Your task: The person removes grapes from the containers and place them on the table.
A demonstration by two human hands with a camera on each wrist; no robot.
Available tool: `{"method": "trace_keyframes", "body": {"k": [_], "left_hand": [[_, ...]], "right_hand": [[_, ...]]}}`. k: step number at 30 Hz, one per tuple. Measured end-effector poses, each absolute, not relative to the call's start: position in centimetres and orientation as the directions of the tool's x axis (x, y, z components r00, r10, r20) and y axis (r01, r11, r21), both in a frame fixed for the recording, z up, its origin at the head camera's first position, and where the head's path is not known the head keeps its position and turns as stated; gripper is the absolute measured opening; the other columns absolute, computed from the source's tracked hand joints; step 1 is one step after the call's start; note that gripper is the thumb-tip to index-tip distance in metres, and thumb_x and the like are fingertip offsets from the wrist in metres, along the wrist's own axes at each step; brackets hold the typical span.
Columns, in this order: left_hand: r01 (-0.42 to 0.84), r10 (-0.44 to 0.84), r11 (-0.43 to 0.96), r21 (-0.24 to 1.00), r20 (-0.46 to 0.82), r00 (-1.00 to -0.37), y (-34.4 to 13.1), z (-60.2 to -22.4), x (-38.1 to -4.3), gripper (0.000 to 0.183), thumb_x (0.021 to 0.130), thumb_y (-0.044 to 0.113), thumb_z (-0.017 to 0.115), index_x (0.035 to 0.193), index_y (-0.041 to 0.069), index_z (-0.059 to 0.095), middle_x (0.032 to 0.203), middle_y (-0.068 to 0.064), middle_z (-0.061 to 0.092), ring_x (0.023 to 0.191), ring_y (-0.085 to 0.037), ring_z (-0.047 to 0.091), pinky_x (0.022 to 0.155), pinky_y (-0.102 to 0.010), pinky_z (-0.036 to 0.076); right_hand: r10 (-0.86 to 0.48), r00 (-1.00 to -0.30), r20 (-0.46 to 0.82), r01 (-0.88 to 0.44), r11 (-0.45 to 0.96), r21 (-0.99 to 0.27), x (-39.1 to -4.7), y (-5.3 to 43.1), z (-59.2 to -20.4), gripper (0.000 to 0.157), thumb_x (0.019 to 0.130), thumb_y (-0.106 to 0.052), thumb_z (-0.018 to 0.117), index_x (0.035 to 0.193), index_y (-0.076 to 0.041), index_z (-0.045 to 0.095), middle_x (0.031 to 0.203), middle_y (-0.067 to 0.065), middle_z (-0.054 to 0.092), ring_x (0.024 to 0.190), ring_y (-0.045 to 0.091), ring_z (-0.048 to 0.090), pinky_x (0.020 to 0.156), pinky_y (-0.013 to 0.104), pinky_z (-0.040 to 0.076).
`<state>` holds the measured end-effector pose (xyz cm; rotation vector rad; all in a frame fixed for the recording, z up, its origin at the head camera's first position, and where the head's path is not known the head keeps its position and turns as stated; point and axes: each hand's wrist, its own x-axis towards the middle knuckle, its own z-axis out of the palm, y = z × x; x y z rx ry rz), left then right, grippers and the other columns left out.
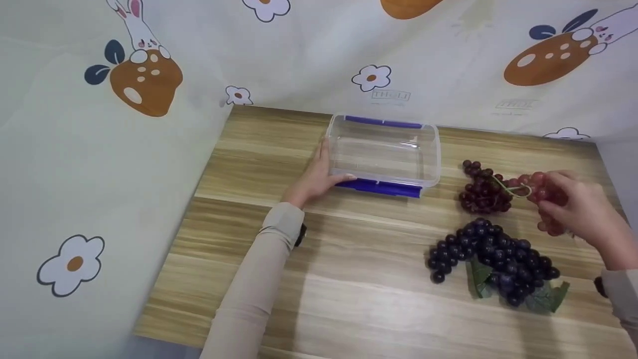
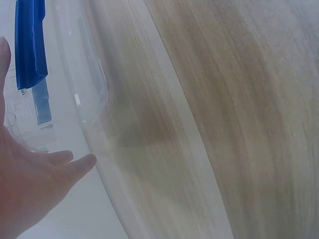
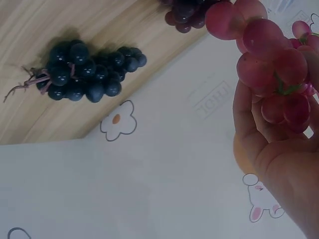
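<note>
A clear plastic container point(image 1: 384, 172) with blue clips stands without a lid at the back of the table. My left hand point(image 1: 316, 174) rests against its left end with fairly straight fingers, the thumb along the near blue clip point(image 1: 381, 187). In the left wrist view, the left hand point(image 2: 35, 179) lies beside the container's clear wall point(image 2: 89, 74). My right hand point(image 1: 583, 204) holds a bunch of light red grapes point(image 1: 541, 184), pinched between thumb and fingers. The right wrist view shows these red grapes point(image 3: 271, 62) raised above the table.
A dark red bunch of grapes point(image 1: 483, 194) with a green stem lies left of the right hand. Nearer is a long black bunch point(image 1: 498, 254) with green leaves point(image 1: 481, 279). Patterned cloth point(image 1: 309, 55) hangs behind the wooden table point(image 1: 359, 279). The right wrist view shows dark grapes point(image 3: 84, 69) with a brownish stem.
</note>
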<state>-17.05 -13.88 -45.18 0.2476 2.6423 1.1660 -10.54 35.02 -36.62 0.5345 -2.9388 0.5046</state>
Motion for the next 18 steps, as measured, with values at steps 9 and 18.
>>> {"method": "trace_keyframes", "body": {"k": [9,18], "left_hand": [[0.060,0.249,0.669,0.741,-0.147,-0.957,-13.9,-45.2,-17.1,0.124,0.095,0.054,0.074,0.167,0.002,-0.013,0.176,-0.022,-0.011,0.164,-0.035,-0.005,0.134,-0.041,0.002],[0.056,0.244,0.668,0.742,-0.147,-0.959,-13.9,-45.2,-17.1,0.125,0.094,0.054,0.074,0.167,0.001,-0.012,0.176,-0.022,-0.012,0.164,-0.037,-0.005,0.134,-0.044,0.003]], "right_hand": [[-0.300,-0.939,0.170,-0.339,0.894,-0.294,-9.6,36.8,-37.6,0.039,0.079,0.013,0.080,0.116,0.012,0.065,0.096,0.032,0.065,0.071,0.045,0.068,0.061,0.040,0.060],[-0.276,-0.939,0.205,-0.327,0.904,-0.276,-8.5,38.4,-38.9,0.037,0.076,0.016,0.079,0.109,0.014,0.064,0.103,0.039,0.062,0.078,0.051,0.065,0.069,0.054,0.056]]}}
